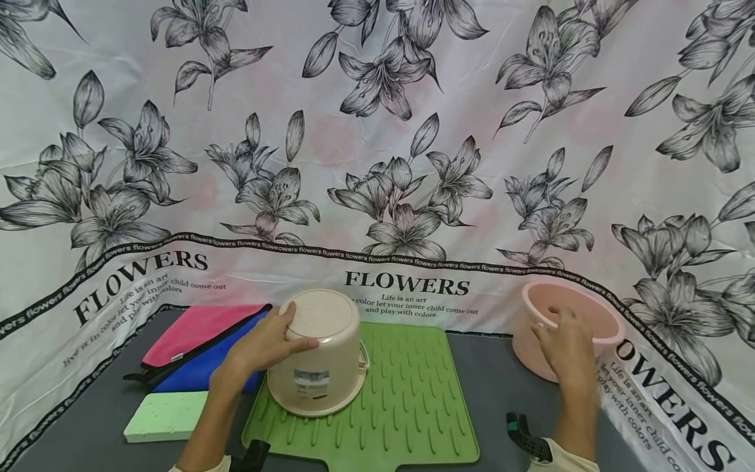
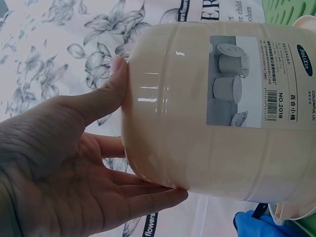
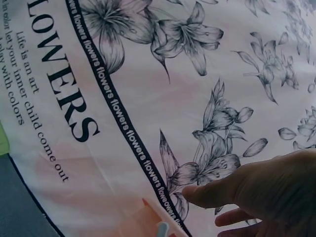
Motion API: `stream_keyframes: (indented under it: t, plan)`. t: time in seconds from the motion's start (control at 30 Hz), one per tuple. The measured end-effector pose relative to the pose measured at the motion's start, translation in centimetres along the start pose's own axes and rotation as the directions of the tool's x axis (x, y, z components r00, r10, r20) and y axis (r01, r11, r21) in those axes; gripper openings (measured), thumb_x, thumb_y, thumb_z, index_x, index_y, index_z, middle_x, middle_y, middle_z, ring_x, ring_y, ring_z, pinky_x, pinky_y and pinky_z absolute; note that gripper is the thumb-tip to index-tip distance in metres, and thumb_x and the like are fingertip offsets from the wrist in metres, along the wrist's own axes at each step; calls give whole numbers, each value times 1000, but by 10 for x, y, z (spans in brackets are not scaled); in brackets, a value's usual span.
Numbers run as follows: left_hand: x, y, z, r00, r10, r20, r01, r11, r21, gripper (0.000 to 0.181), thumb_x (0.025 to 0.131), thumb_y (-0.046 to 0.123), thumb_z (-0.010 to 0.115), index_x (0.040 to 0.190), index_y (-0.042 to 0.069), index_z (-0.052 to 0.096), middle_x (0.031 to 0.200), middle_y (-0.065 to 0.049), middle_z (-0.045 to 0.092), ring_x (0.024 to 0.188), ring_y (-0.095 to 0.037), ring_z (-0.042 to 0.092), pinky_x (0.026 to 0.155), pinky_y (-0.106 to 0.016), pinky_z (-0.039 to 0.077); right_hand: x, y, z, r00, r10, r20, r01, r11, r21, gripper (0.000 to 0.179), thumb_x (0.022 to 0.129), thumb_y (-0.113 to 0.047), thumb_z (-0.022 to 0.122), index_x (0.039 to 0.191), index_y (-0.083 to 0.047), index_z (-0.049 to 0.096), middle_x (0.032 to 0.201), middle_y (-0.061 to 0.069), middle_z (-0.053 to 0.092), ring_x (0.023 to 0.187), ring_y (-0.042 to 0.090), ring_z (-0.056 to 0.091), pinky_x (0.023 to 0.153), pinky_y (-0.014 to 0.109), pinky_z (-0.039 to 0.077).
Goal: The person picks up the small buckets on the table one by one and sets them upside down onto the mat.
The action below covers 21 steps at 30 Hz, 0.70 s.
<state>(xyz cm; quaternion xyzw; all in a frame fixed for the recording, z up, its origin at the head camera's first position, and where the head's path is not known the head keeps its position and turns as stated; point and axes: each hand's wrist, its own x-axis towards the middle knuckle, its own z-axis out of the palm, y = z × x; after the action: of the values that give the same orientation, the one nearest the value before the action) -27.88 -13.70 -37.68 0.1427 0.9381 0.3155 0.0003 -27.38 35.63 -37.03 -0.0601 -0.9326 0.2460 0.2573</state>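
Observation:
A cream bucket [image 1: 315, 367] stands upside down on the green ridged mat [image 1: 413, 393]. My left hand [image 1: 268, 341] holds it near its upturned base, and the label on its side faces me. In the left wrist view, the thumb and fingers of the left hand [image 2: 94, 153] span the base edge of the bucket [image 2: 182, 158]. To the right, a pink bucket [image 1: 531, 351] is upright with its mouth facing up. My right hand [image 1: 566, 341] is over its near rim, fingers loosely bent. The right wrist view catches the right hand [image 3: 271, 197] with nothing in its fingers and a bit of pink rim [image 3: 153, 212] below.
Left of the mat lie a folded pink cloth [image 1: 200, 334] and a blue cloth [image 1: 200, 370] with black edging. A pale green block [image 1: 162, 417] sits in front of them. Flower-printed fabric [image 1: 407, 190] hangs behind the dark table [image 1: 489, 367] and runs down its right side.

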Motion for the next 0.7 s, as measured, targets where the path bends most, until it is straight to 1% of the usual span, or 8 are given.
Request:
stream_keyframes:
  t: [0.2,0.3,0.4,0.43,0.5,0.6,0.67,0.7]
  plan:
    - [0,-3,-1,1000,-2,-6,2,1000,0,107,94,52,74,161,-11,20,163,-46,19,148,-63,31,113,-71,42,9,9,20,996,60,-73,-61,998,-18,56,96,-5,72,143,14,49,145,42,44,136,60,37,114,71,34]
    - [1,-2,1,1000,5,-3,-5,1000,-10,108,94,53,74,162,-11,19,163,-46,18,149,-63,30,114,-71,41,8,15,23,995,33,-95,-38,998,-51,57,93,-1,73,141,16,49,142,40,46,136,56,37,117,68,31]
    - [1,-1,2,1000,11,2,-11,1000,-16,107,94,53,73,162,-10,19,163,-46,16,150,-63,29,114,-72,40,7,24,26,995,-11,-100,3,996,-84,59,90,1,75,139,18,48,138,41,47,136,57,36,120,71,26]
    - [1,-1,2,1000,13,0,-13,1000,-15,107,94,53,73,162,-10,19,163,-46,16,150,-62,29,114,-71,40,7,26,27,995,-24,-96,15,996,-93,59,89,2,75,138,18,49,137,42,48,135,59,37,119,74,24]
    - [1,-1,2,1000,20,-7,-20,1000,-12,107,94,52,73,162,-11,20,163,-46,17,150,-62,29,115,-71,40,9,31,30,995,-40,-86,31,995,-97,57,88,2,76,137,19,50,134,43,51,131,61,41,115,75,27]
    - [0,-1,1,1000,20,-12,-20,1000,-13,106,95,51,74,161,-11,20,163,-46,18,149,-62,31,115,-70,40,10,34,35,996,-47,-71,39,993,-109,53,87,3,76,133,18,53,127,43,57,121,60,49,106,71,34]
    - [-1,-1,1,1000,17,-9,-17,1000,-14,107,94,51,74,161,-11,19,163,-46,18,149,-62,31,115,-71,40,9,35,38,996,-54,-75,45,992,-117,51,86,5,76,131,17,55,123,42,60,114,59,53,100,68,35]
    - [-1,-2,0,1000,16,-6,-16,1000,-15,107,94,52,74,161,-11,19,163,-46,18,149,-62,31,114,-70,41,9,35,39,996,-52,-74,42,992,-120,50,86,6,76,131,17,56,123,42,60,114,60,53,104,69,34]
